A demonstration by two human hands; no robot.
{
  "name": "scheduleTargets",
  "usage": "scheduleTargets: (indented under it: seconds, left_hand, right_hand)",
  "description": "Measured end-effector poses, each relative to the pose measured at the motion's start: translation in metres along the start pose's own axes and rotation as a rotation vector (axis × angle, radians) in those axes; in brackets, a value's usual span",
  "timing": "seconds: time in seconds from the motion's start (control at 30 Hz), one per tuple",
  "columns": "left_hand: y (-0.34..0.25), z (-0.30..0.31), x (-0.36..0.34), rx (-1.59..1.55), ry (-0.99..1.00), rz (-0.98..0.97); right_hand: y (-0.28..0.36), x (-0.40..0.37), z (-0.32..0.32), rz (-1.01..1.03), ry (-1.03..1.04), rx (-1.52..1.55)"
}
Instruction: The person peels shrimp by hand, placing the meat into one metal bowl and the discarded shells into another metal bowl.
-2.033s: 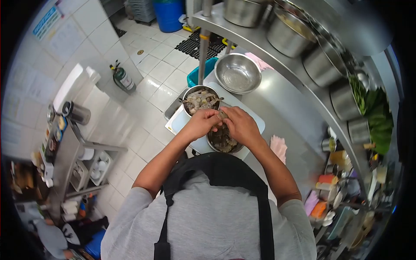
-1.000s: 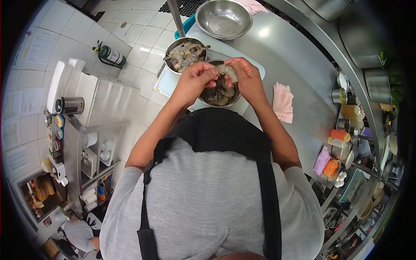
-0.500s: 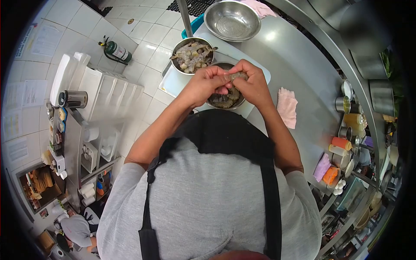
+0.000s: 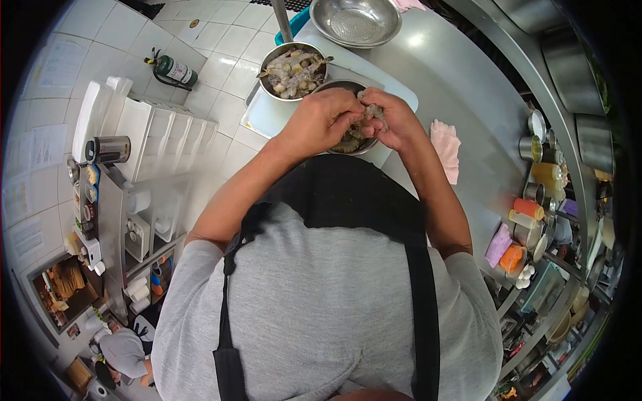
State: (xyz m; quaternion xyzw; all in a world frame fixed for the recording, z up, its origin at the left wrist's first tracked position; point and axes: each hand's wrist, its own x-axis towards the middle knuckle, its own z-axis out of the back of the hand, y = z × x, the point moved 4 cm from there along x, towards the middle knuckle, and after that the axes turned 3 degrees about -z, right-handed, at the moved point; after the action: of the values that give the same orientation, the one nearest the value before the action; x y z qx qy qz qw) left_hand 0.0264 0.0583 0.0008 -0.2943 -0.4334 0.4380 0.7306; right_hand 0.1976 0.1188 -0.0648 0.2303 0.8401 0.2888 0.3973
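My right hand (image 4: 394, 120) holds a grey raw shrimp (image 4: 376, 112) over a metal bowl (image 4: 342, 85). The fingers of my left hand (image 4: 322, 120) are pinched together against the shrimp's near side; their tips are partly hidden. More shrimp (image 4: 350, 142) lie in the bowl below, largely covered by my hands. To the left of this bowl, a long-handled saucepan (image 4: 283, 27) is filled with shrimp (image 4: 294, 72). Both vessels rest on a white cutting board (image 4: 266, 121).
A large perforated metal bowl (image 4: 354, 23) sits at the back of the steel counter (image 4: 461, 87). A pink cloth (image 4: 445, 150) lies to the right. Containers and bottles (image 4: 528, 208) line the right edge. A fire extinguisher (image 4: 175, 71) and another person (image 4: 124, 351) are at left.
Both hands gripped the shrimp with raised thumbs before; now my right hand cups it, while my left hand has turned over and pinches at its side. The view has shifted slightly.
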Motion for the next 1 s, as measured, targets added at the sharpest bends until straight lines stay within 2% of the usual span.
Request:
scheduleTargets:
  seconds: [0.03, 0.07, 0.2, 0.27, 0.37, 0.43, 0.5, 0.53, 0.6, 0.63, 0.7, 0.73, 0.77, 0.83, 0.87, 0.9, 0.97, 1.0]
  left_hand:
    - [-0.006, 0.001, 0.000, 0.056, -0.048, -0.212]
    - [-0.004, 0.001, 0.000, 0.051, -0.046, -0.210]
    - [0.000, 0.010, 0.000, 0.044, -0.027, -0.153]
    - [0.001, 0.010, 0.002, 0.047, -0.019, -0.108]
    - [-0.013, 0.012, 0.005, 0.063, 0.002, -0.220]
    - [-0.024, 0.013, 0.007, 0.039, 0.010, -0.213]
    - [-0.027, 0.011, 0.010, 0.046, -0.008, -0.094]
    - [-0.026, 0.011, 0.010, 0.060, -0.018, -0.121]
    - [-0.017, 0.011, 0.014, 0.139, -0.006, -0.037]
    - [-0.014, 0.013, 0.017, 0.142, -0.009, -0.047]
    - [-0.010, 0.022, 0.019, 0.160, -0.105, -0.079]
    - [-0.004, 0.029, 0.019, 0.135, -0.096, 0.005]
    - [0.001, 0.033, 0.019, 0.138, -0.097, 0.006]
    - [0.019, 0.045, 0.018, -0.428, -0.237, 0.289]
    - [0.021, 0.051, 0.020, -0.662, -0.272, 0.296]
    - [0.019, 0.056, 0.024, -0.655, -0.279, 0.285]
    - [0.016, 0.059, 0.028, -1.261, -0.329, 0.276]
    - [0.017, 0.059, 0.027, -1.343, -0.302, 0.290]
  right_hand:
    - [-0.007, 0.002, 0.000, -0.108, 0.180, 0.180]
    - [-0.013, 0.001, -0.003, -0.217, 0.361, 0.361]
    - [-0.004, -0.015, -0.018, -0.129, 0.268, 0.308]
    - [0.000, -0.012, -0.013, 0.006, 0.264, 0.191]
    - [-0.001, -0.005, -0.009, 0.017, 0.220, 0.133]
    - [0.003, -0.002, -0.012, 0.053, 0.237, 0.077]
    - [0.007, 0.000, -0.014, 0.146, 0.051, 0.069]
    - [0.007, 0.002, -0.014, 0.140, 0.015, 0.071]
    - [0.010, 0.003, -0.019, 0.109, -0.042, 0.071]
    - [0.015, 0.001, -0.022, 0.118, -0.039, 0.067]
    - [0.019, -0.004, -0.031, 0.128, 0.117, 0.135]
    - [0.022, -0.005, -0.031, 0.140, 0.122, 0.156]
    - [0.023, -0.006, -0.028, 0.140, 0.125, 0.156]
    - [0.031, -0.010, -0.028, 0.140, 0.076, 0.124]
    - [0.032, -0.015, -0.028, 0.134, -0.004, 0.111]
    - [0.030, -0.014, -0.026, 0.140, 0.007, 0.104]
    - [0.021, -0.009, -0.013, 0.170, -0.015, -0.047]
    - [0.020, -0.010, -0.013, 0.160, -0.029, -0.031]
